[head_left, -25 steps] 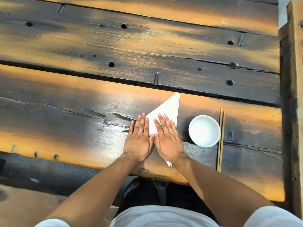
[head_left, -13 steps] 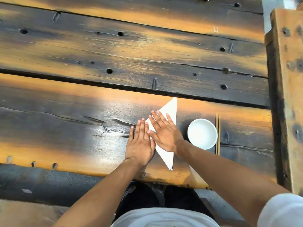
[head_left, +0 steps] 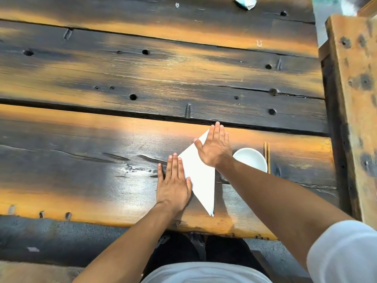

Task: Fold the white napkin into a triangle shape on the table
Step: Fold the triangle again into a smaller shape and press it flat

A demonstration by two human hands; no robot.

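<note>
The white napkin [head_left: 201,176] lies flat on the dark wooden table [head_left: 102,152] as a long triangle, one tip pointing away from me and one toward the near edge. My left hand [head_left: 173,180] rests palm down with fingers together at the napkin's left corner. Palm down over the far tip lies my right hand [head_left: 215,147], fingers slightly spread, hiding that tip. Neither hand grips anything.
A white bowl [head_left: 250,160] sits just right of the napkin, with a pair of wooden chopsticks [head_left: 266,157] beside it. A crumpled white object [head_left: 244,2] lies at the far edge. A wooden beam [head_left: 355,99] runs along the right side.
My right hand has slid from the napkin's near part up along it to the far tip, uncovering the near tip. My left hand has stayed at the left corner.
</note>
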